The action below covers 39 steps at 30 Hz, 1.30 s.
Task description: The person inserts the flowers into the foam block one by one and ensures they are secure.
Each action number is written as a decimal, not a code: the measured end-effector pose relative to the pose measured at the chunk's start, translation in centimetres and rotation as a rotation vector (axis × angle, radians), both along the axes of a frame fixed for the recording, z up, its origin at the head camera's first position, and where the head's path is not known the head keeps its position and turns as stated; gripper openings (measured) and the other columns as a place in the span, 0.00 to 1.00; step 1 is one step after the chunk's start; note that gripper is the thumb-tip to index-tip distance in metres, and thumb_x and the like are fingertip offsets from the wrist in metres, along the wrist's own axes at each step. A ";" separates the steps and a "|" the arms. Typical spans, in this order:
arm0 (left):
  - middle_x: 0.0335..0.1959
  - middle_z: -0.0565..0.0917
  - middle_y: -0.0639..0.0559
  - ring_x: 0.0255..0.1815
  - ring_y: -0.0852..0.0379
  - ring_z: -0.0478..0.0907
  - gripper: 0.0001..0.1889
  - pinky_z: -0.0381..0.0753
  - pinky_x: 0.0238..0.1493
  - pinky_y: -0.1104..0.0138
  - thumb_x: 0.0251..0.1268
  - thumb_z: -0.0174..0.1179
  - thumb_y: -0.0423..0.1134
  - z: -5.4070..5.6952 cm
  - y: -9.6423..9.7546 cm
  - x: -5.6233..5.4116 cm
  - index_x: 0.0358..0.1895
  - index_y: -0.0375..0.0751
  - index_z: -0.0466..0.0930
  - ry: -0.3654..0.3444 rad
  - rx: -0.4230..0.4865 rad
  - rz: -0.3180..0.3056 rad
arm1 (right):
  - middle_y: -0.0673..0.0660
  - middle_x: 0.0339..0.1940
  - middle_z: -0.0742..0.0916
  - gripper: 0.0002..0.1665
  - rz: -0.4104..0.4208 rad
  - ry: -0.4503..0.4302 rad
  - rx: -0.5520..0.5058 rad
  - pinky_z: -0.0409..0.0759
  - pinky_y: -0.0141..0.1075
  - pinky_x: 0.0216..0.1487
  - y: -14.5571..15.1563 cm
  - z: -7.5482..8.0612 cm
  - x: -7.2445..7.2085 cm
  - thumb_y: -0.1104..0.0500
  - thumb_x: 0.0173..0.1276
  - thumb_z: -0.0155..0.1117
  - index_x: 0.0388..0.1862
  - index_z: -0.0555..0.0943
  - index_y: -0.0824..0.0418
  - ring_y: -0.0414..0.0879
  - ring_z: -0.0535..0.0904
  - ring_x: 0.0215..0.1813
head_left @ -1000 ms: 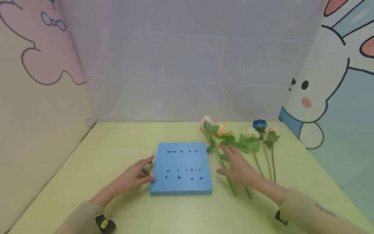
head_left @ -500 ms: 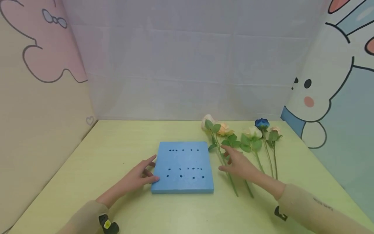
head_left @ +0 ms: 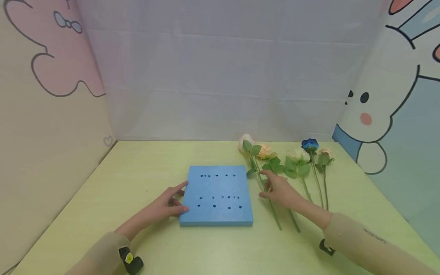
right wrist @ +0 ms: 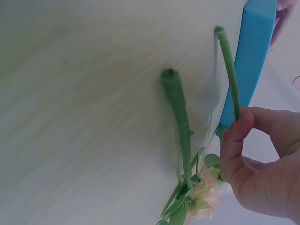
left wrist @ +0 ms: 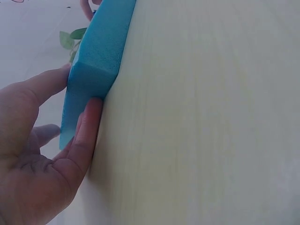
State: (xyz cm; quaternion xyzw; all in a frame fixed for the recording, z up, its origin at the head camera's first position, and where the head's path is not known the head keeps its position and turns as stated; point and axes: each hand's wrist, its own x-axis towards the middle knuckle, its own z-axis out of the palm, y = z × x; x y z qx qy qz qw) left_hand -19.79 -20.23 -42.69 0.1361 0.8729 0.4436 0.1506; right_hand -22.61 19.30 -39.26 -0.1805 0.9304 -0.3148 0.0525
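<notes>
A blue foam block [head_left: 218,187] with dark holes in its top lies flat on the table. My left hand [head_left: 168,202] holds its left edge. In the left wrist view the thumb touches the top by the near corner, and a finger [left wrist: 86,133] presses the side low down. Right of the block, my right hand [head_left: 280,190] pinches the green stem [right wrist: 228,65] of a pale rose [head_left: 245,141] between thumb and fingers. The rose's head points to the back wall. Beside it lies a peach rose [head_left: 266,152], its stem partly hidden under the hand.
Farther right lie a cream rose [head_left: 298,156], a blue rose [head_left: 310,144] and a small pink rose [head_left: 325,152], stems toward me. The pale yellow table [head_left: 151,160] meets a grey cloth backdrop [head_left: 220,76]. Cartoon-printed panels stand on both sides.
My left thumb has come farther onto the block's top. The right hand's thumb and fingers have closed in on the pale rose's stem. The head view has shifted slightly.
</notes>
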 end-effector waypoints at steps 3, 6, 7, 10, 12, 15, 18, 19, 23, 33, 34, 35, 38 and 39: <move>0.67 0.68 0.37 0.48 0.55 0.79 0.47 0.82 0.41 0.71 0.62 0.68 0.48 -0.1 0.0 -0.1 0.80 0.50 0.49 -0.006 0.014 -0.004 | 0.56 0.29 0.82 0.42 0.000 -0.014 -0.002 0.77 0.34 0.22 0.0 -0.1 -0.1 0.65 0.64 0.69 0.73 0.61 0.69 0.41 0.76 0.18; 0.67 0.67 0.37 0.48 0.56 0.79 0.47 0.82 0.42 0.70 0.62 0.68 0.49 -0.2 -0.1 -0.1 0.80 0.51 0.49 -0.011 0.010 -0.005 | 0.55 0.26 0.81 0.41 0.005 -0.016 -0.001 0.77 0.33 0.21 0.1 0.0 -0.2 0.67 0.64 0.67 0.73 0.60 0.70 0.42 0.77 0.16; 0.68 0.67 0.37 0.48 0.56 0.79 0.47 0.81 0.43 0.69 0.62 0.68 0.49 -0.3 -0.1 -0.1 0.80 0.51 0.49 -0.015 0.010 -0.004 | 0.55 0.26 0.81 0.41 -0.001 -0.017 -0.002 0.78 0.33 0.22 0.1 0.1 -0.2 0.67 0.64 0.67 0.73 0.60 0.70 0.42 0.77 0.16; 0.69 0.66 0.37 0.49 0.55 0.79 0.47 0.80 0.46 0.68 0.62 0.68 0.49 -0.3 -0.2 -0.1 0.80 0.52 0.49 -0.025 0.015 -0.002 | 0.56 0.27 0.81 0.41 -0.025 -0.028 -0.015 0.80 0.33 0.23 0.2 0.6 -0.4 0.67 0.65 0.66 0.74 0.59 0.69 0.43 0.79 0.17; 0.70 0.65 0.37 0.50 0.55 0.79 0.47 0.80 0.48 0.67 0.62 0.68 0.49 -0.2 -0.2 -0.1 0.80 0.53 0.49 -0.030 0.019 -0.003 | 0.57 0.28 0.82 0.41 -0.047 -0.040 -0.034 0.82 0.34 0.24 0.2 1.0 -0.5 0.67 0.65 0.66 0.74 0.59 0.67 0.44 0.79 0.18; 0.69 0.65 0.37 0.51 0.56 0.79 0.47 0.80 0.48 0.66 0.62 0.68 0.50 -0.1 -0.2 0.0 0.80 0.53 0.49 -0.036 0.020 -0.001 | 0.59 0.29 0.82 0.43 -0.052 -0.037 -0.053 0.83 0.35 0.24 0.2 1.6 -0.6 0.68 0.65 0.66 0.75 0.58 0.66 0.44 0.80 0.19; 0.69 0.66 0.37 0.50 0.55 0.79 0.47 0.81 0.47 0.66 0.62 0.68 0.50 0.1 -0.1 0.0 0.80 0.53 0.49 -0.039 0.022 0.003 | 0.59 0.29 0.83 0.43 -0.050 -0.018 -0.060 0.85 0.36 0.25 0.1 2.3 -0.8 0.68 0.65 0.66 0.76 0.57 0.65 0.43 0.80 0.19; 0.69 0.66 0.37 0.50 0.55 0.79 0.47 0.81 0.47 0.66 0.62 0.68 0.50 0.1 -0.1 0.0 0.80 0.53 0.49 -0.040 0.024 0.005 | 0.59 0.30 0.83 0.44 -0.047 -0.010 -0.063 0.85 0.36 0.25 0.1 2.5 -1.0 0.67 0.65 0.66 0.76 0.57 0.64 0.43 0.80 0.20; 0.68 0.67 0.37 0.49 0.55 0.79 0.47 0.82 0.44 0.67 0.61 0.69 0.49 0.2 0.0 0.2 0.80 0.52 0.50 -0.039 0.030 0.011 | 0.61 0.31 0.84 0.43 -0.035 0.032 -0.083 0.85 0.37 0.25 -0.1 3.5 -1.3 0.67 0.66 0.65 0.76 0.57 0.64 0.44 0.80 0.20; 0.69 0.67 0.37 0.49 0.55 0.80 0.47 0.82 0.45 0.66 0.60 0.69 0.49 0.0 0.1 0.1 0.79 0.53 0.51 -0.048 0.045 0.024 | 0.63 0.38 0.83 0.41 -0.045 0.137 -0.129 0.87 0.40 0.28 -1.8 5.8 -2.6 0.65 0.68 0.64 0.76 0.59 0.57 0.46 0.83 0.25; 0.68 0.67 0.38 0.50 0.55 0.79 0.47 0.82 0.46 0.65 0.60 0.69 0.49 0.0 0.0 0.1 0.79 0.53 0.50 -0.052 0.044 0.027 | 0.62 0.38 0.83 0.41 -0.047 0.146 -0.124 0.87 0.39 0.28 -2.0 6.0 -2.7 0.65 0.68 0.63 0.76 0.59 0.56 0.47 0.84 0.26; 0.67 0.68 0.38 0.50 0.55 0.79 0.47 0.82 0.46 0.65 0.60 0.69 0.50 0.0 0.0 0.1 0.79 0.53 0.51 -0.054 0.042 0.031 | 0.62 0.38 0.83 0.40 -0.048 0.151 -0.127 0.86 0.39 0.28 -2.2 6.1 -2.7 0.65 0.69 0.63 0.77 0.58 0.56 0.49 0.84 0.27; 0.60 0.72 0.40 0.50 0.55 0.78 0.47 0.80 0.47 0.64 0.60 0.69 0.50 -0.1 0.0 0.1 0.79 0.53 0.51 -0.064 0.035 0.038 | 0.63 0.39 0.83 0.39 -0.048 0.174 -0.150 0.86 0.36 0.28 -2.9 6.4 -3.0 0.66 0.70 0.61 0.76 0.58 0.56 0.54 0.85 0.32; 0.58 0.73 0.41 0.50 0.54 0.77 0.47 0.80 0.47 0.64 0.60 0.69 0.50 -0.1 0.0 0.1 0.79 0.53 0.51 -0.067 0.035 0.037 | 0.63 0.39 0.83 0.39 -0.048 0.185 -0.159 0.86 0.37 0.28 -3.1 6.5 -3.1 0.67 0.70 0.60 0.76 0.58 0.56 0.55 0.85 0.33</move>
